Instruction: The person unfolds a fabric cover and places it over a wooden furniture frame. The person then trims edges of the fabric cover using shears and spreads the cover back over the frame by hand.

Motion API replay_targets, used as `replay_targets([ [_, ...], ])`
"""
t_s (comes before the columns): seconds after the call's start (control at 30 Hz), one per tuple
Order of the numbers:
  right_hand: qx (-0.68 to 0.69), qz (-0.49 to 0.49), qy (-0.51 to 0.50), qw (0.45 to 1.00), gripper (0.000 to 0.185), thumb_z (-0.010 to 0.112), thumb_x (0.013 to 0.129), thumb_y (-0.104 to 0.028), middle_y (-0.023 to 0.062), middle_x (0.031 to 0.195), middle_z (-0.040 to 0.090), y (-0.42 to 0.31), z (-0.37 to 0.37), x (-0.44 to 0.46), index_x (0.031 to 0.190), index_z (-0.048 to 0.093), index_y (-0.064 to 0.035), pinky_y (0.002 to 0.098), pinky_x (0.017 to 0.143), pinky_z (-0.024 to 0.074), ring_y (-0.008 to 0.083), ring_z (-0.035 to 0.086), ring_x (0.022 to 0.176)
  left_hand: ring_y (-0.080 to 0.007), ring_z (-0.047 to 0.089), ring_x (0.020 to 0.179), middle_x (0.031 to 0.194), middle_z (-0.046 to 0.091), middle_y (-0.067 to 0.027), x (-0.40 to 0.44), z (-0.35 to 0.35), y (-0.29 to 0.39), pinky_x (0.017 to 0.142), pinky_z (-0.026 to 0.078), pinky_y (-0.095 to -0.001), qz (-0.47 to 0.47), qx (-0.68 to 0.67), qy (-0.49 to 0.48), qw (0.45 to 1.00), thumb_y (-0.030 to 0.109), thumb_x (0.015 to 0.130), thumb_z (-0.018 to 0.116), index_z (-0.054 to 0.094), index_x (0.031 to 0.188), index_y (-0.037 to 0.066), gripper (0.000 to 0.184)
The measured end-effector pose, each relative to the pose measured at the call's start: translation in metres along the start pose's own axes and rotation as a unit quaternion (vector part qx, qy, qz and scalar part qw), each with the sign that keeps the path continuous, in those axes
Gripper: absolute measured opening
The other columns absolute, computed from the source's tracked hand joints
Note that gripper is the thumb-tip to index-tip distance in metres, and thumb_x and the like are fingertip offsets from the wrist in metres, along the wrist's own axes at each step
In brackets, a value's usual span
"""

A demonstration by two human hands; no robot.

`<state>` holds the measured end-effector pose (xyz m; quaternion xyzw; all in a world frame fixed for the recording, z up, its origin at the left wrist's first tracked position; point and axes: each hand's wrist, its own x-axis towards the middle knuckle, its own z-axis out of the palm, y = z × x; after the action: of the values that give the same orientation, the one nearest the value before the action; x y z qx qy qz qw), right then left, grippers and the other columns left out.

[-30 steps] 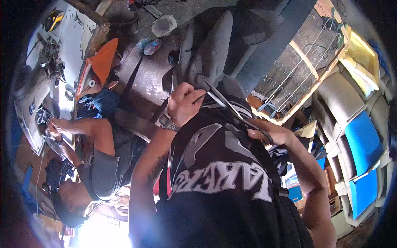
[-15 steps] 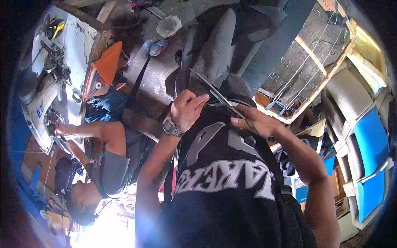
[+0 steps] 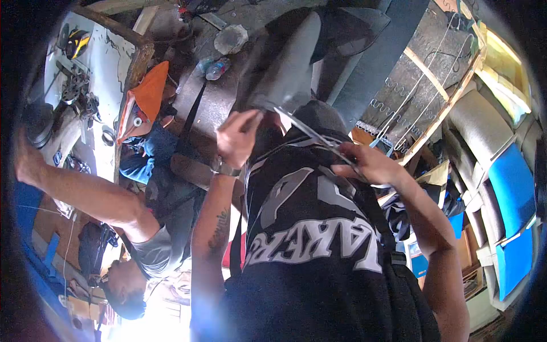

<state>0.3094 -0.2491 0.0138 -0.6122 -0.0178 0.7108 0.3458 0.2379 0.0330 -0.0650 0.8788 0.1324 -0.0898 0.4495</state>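
Note:
My right hand is closed round the handles of a pair of long metal scissors. Their blades point up and left, across the front of my black shirt. Beside the blade tips is my left hand, wearing a wristwatch. Its fingers are curled in and slightly blurred, and what they pinch, if anything, I cannot make out. Just beyond both hands, over my lap, lies a dark grey, smooth sheet of material, partly smeared by motion.
At left another person reaches an arm toward a white surface with machine parts. An orange piece and a plastic bottle lie nearby. To the right are a wooden frame with springs and stacked blue-and-grey cushions.
My left hand has moved left and up, away from the blades, and its fingers have curled. The scissor blades look closer together. The other person's arm has swung out to the left.

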Motion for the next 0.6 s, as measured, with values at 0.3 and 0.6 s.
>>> replay_targets([
  [0.3, 0.565, -0.079, 0.096, 0.816, 0.059, 0.053, 0.084, -0.052, 0.0122, 0.101, 0.058, 0.016, 0.032, 0.076, 0.119, 0.043, -0.0048, 0.0312, 0.072, 0.0485, 0.0210, 0.059, 0.080, -0.0053, 0.042, 0.061, 0.060, 0.053, -0.0009, 0.008, -0.039, 0.056, 0.054, 0.038, -0.0233, -0.140, -0.093, 0.058, 0.984, 0.022, 0.089, 0.056, 0.062, 0.086, -0.004, 0.027],
  [0.6, 0.698, -0.146, 0.242, 0.658, 0.004, 0.044, 0.088, -0.011, 0.0022, 0.075, 0.049, -0.045, 0.023, 0.158, 0.089, 0.048, -0.0094, 0.0261, 0.040, 0.0354, 0.0123, 0.045, 0.051, -0.0125, 0.058, 0.064, 0.076, 0.063, -0.0049, -0.033, -0.074, 0.093, 0.057, 0.046, -0.0273, -0.106, -0.014, -0.043, 0.993, 0.007, 0.076, 0.069, 0.062, 0.096, 0.000, 0.022],
])
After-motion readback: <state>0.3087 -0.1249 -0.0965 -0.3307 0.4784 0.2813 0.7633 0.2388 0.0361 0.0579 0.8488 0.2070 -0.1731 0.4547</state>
